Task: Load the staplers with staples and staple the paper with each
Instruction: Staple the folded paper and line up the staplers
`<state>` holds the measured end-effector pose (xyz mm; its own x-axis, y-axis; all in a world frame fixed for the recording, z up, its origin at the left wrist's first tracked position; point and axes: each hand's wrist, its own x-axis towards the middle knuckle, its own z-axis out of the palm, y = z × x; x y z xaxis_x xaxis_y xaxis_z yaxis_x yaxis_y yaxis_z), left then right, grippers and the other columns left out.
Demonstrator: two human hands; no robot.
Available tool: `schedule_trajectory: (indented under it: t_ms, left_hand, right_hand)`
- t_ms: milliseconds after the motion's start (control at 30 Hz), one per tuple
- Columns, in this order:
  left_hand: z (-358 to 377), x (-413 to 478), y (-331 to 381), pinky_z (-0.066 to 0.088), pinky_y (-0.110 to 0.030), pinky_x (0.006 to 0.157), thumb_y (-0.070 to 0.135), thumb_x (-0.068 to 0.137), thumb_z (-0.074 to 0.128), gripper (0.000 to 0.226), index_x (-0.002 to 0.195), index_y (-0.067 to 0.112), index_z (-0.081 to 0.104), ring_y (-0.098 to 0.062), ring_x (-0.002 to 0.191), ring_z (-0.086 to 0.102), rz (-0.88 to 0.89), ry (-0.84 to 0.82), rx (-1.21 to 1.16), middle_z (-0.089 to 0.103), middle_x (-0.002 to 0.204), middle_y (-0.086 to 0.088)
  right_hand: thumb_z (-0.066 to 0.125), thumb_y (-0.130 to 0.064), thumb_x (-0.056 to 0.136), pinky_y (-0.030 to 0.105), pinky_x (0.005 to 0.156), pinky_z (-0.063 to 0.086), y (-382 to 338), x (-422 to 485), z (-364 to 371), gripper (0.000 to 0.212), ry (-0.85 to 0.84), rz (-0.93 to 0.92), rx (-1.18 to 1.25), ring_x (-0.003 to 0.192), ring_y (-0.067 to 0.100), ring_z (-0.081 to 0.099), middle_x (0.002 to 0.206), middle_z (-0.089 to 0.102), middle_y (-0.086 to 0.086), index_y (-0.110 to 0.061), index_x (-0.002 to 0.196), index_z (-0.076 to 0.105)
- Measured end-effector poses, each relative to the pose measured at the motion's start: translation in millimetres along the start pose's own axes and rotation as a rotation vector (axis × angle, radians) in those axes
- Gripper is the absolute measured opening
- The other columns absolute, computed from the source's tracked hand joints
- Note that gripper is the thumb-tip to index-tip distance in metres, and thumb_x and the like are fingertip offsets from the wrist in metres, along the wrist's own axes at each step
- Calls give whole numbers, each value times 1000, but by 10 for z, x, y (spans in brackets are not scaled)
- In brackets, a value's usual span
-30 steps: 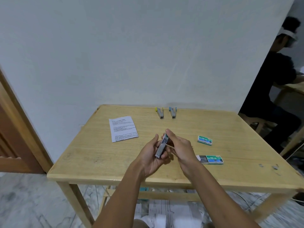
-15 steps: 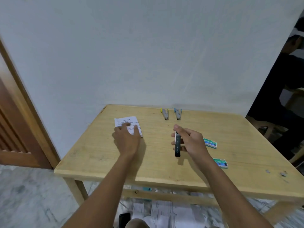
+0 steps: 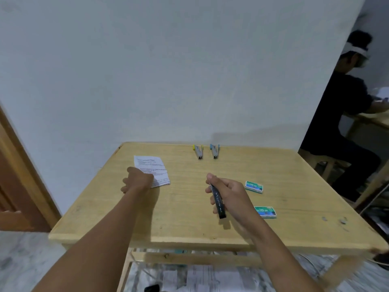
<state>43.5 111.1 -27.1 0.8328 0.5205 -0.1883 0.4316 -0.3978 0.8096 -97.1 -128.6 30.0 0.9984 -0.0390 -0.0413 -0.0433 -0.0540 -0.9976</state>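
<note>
The right hand is closed around a black stapler, held above the wooden table. The left hand, fingers curled, presses the near corner of the printed paper. 2 green staple boxes, both shut, read "10". 2 more staplers lie at the far edge.
</note>
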Motion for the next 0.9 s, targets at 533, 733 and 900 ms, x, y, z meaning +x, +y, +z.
schedule_trajectory:
  t_ms: [533,733,900]
  left_hand:
    - [-806,-1112,144,51,-26,75,15,94,61,17,106,13,74,-16,91,70,524,-633,-366,76,105,-3]
    - [-726,-1289,138,40,-34,93,32,86,71,27,112,32,63,-21,114,47,577,-222,-181,52,126,4]
    - [-471,-1630,111,42,-36,92,50,86,64,38,111,23,55,-20,118,47,406,-5,-342,50,122,0]
  right_hand:
    - [71,-47,83,22,43,30,-82,-41,104,38,121,-34,114,40,6,31,59,47,-4,-12,96,67]
    - [69,-35,89,20,38,26,-156,-120,264,27,198,-45,210,40,11,28,45,32,-7,-16,77,53]
    - [70,-37,87,22,48,34,-195,-232,512,23,347,-2,398,48,9,42,55,47,-11,-16,89,61]
